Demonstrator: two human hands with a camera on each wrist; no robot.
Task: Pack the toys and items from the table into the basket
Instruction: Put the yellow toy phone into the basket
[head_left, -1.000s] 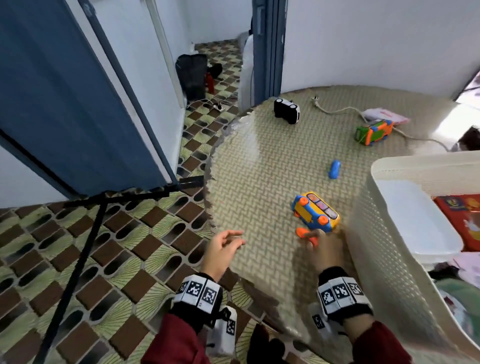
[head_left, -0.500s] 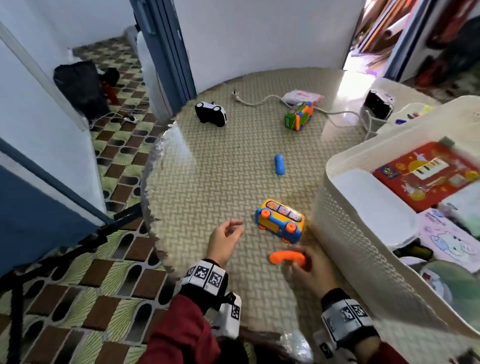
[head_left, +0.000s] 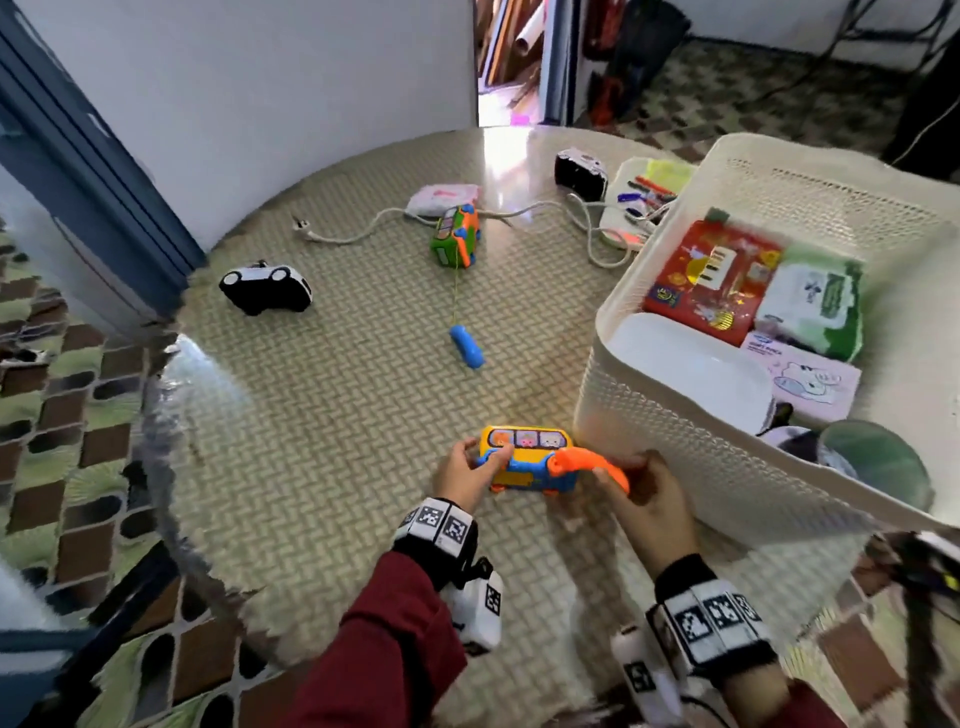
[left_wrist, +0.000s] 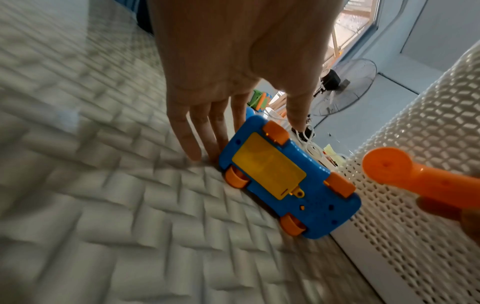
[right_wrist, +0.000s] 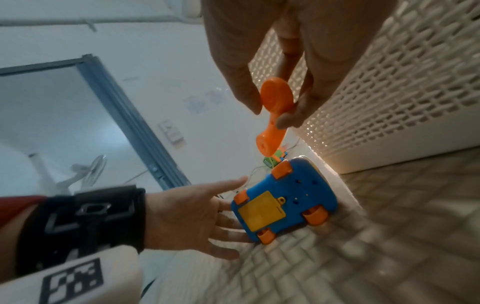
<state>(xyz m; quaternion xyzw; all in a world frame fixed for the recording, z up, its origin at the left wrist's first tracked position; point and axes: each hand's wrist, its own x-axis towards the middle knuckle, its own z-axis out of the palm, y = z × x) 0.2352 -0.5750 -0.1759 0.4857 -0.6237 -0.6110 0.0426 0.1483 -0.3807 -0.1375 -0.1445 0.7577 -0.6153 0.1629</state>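
Note:
A yellow and blue toy phone bus (head_left: 527, 460) lies tipped against the white basket's (head_left: 675, 457) near wall, its blue underside (left_wrist: 285, 185) (right_wrist: 285, 201) facing my wrists. My left hand (head_left: 483, 454) (left_wrist: 249, 139) (right_wrist: 228, 205) touches the toy's left end with straight, spread fingers. My right hand (head_left: 623, 470) (right_wrist: 272, 109) pinches the orange toy handset (head_left: 592, 465) (left_wrist: 415, 181) (right_wrist: 272, 115) just above the toy's right end, beside the basket wall (left_wrist: 428, 123) (right_wrist: 389, 82). The basket holds a red book, packets and a white lid.
Farther out on the round table lie a black and white car (head_left: 265, 288), a green and orange bus (head_left: 456, 236) with a blue pull handle (head_left: 466, 347), a white cable (head_left: 353, 236), a pink pouch (head_left: 441, 197), a black box (head_left: 581, 174) and pens (head_left: 644, 197).
My left hand has come over from the table edge onto the toy's left end. My right hand has lifted the orange handset up beside the toy. The toy now stands tipped against the basket.

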